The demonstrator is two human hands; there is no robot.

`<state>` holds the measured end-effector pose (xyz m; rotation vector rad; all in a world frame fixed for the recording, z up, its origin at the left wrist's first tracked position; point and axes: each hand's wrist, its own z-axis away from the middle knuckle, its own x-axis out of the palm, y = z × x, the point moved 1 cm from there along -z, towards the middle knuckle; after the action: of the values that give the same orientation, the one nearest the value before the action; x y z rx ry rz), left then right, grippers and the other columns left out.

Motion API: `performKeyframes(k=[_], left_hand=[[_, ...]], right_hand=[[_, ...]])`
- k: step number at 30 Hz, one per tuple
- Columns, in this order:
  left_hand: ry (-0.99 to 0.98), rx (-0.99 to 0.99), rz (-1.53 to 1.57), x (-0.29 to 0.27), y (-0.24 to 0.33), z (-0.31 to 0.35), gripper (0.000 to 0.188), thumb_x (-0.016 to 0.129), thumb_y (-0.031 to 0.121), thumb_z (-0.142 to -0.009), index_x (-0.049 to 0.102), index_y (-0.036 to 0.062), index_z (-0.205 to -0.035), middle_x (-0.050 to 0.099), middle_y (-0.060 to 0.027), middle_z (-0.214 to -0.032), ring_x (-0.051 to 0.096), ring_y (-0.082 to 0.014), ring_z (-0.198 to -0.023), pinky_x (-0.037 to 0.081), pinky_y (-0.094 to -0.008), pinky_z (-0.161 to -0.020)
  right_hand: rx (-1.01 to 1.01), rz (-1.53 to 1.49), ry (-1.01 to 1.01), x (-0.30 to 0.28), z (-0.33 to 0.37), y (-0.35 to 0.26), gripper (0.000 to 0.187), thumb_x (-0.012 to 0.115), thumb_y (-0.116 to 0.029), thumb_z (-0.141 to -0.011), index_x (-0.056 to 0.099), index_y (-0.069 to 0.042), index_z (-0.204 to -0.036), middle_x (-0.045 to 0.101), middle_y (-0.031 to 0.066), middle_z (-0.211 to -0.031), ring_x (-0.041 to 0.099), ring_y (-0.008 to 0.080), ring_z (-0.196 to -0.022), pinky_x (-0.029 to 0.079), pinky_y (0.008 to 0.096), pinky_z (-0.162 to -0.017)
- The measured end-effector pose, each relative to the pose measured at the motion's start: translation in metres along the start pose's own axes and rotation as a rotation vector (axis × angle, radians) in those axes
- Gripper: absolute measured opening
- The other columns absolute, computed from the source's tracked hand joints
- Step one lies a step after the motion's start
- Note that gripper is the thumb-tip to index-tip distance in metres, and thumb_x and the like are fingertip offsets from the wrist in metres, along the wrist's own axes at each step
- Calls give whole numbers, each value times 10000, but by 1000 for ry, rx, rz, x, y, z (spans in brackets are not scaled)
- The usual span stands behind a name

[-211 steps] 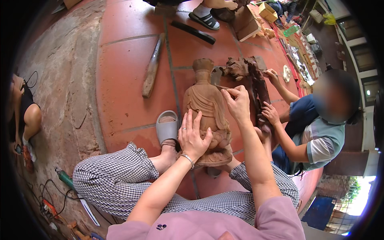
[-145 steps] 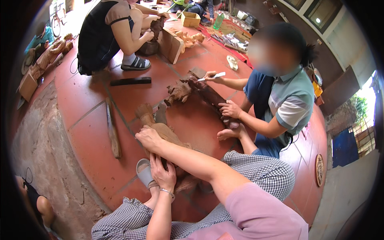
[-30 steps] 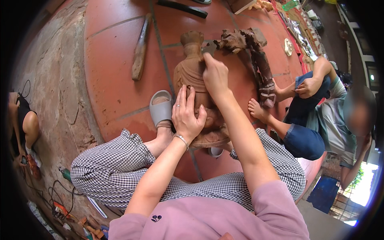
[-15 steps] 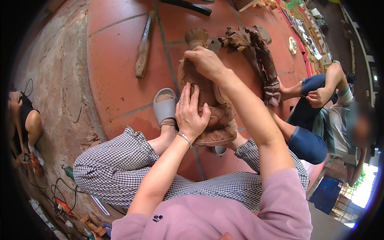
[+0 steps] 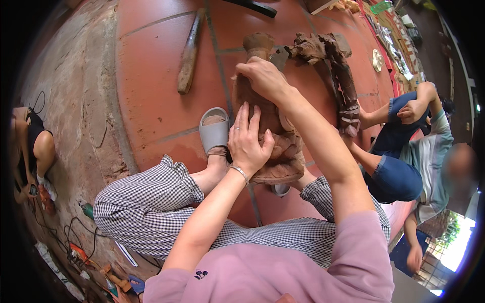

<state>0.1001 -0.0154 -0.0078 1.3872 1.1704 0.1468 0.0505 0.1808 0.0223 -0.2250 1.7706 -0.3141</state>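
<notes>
A brown carved piece [image 5: 280, 169], which looks like wood, lies on the floor between my feet, its narrower neck [image 5: 258, 43] pointing away from me. My left hand [image 5: 250, 144] rests flat on its near half, fingers stretched out and slightly spread. Farther up, my right hand [image 5: 265, 78] is closed with curled fingers against the carving's upper part. Whatever the right fingers pinch is hidden beneath them; only a small pale bit shows at their left edge.
A long wooden-ended tool [image 5: 189, 65] lies left of the carving, and a dark curved bar [image 5: 252, 7] lies beyond. A gnarled brown carved piece [image 5: 338, 65] is on the right, near a seated person [image 5: 424, 151]. Another person [image 5: 38, 146] is far left, near cables [image 5: 76, 237].
The view has shifted slightly, so the carving sits a little farther right. My hands keep nearly the same places on it. The person at right has lowered one arm.
</notes>
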Motion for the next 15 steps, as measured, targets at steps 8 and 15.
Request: performKeyframes(k=[8, 15], left_hand=[[0, 0, -54, 1, -4, 3, 678, 601, 280, -844, 505, 8, -1457, 429, -267, -1530, 446, -413, -1400, 404, -506, -1103], [-9, -4, -4, -2, -4, 2, 636, 579, 267, -864, 523, 17, -1445, 436, -256, -1533, 451, -409, -1398, 394, -504, -1119]], right_hand=[[225, -145, 145, -40, 42, 22, 192, 640, -37, -874, 721, -100, -1036, 719, 160, -961, 691, 365, -910, 547, 432, -791], [-6, 30, -77, -13, 4, -7, 281, 614, 24, -806, 702, -118, -1033, 723, 141, -948, 685, 359, -931, 555, 440, -787]])
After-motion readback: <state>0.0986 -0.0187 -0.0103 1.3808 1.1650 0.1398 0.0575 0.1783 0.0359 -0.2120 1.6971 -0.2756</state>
